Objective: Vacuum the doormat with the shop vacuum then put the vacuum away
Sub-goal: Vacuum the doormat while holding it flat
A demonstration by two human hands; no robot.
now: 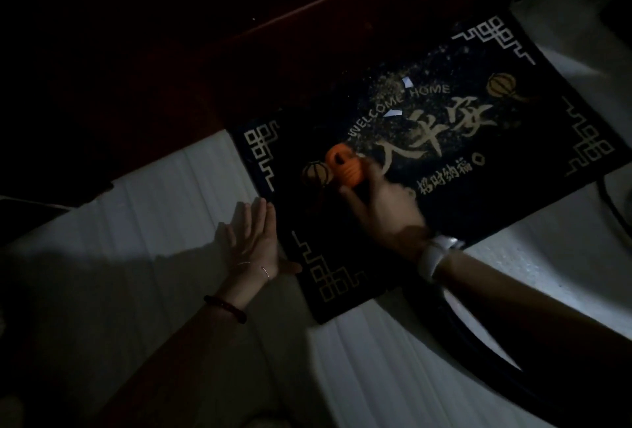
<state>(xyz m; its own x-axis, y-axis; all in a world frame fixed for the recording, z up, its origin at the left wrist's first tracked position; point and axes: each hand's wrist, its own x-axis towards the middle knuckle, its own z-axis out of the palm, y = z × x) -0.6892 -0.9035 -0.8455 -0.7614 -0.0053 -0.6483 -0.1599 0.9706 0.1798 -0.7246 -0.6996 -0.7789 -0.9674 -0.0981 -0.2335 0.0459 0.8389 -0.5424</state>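
Note:
A dark doormat (513,188) with gold lettering and corner patterns lies tilted on the pale floor. Fine dust and two white paper scraps (392,114) lie around its "WELCOME HOME" lettering. My right hand (379,202) grips the orange ribbed vacuum nozzle (343,164), which sits over the mat's left part beside a gold lantern print. A black hose (478,335) runs back under my right forearm. My left hand (256,236) lies flat with straight fingers on the floor at the mat's left edge, its thumb touching the mat.
A dark red wooden threshold or door (273,34) runs diagonally behind the mat. The pale floor (171,205) spreads left and below. A dark cable (612,208) curves at the right edge. The scene is dim.

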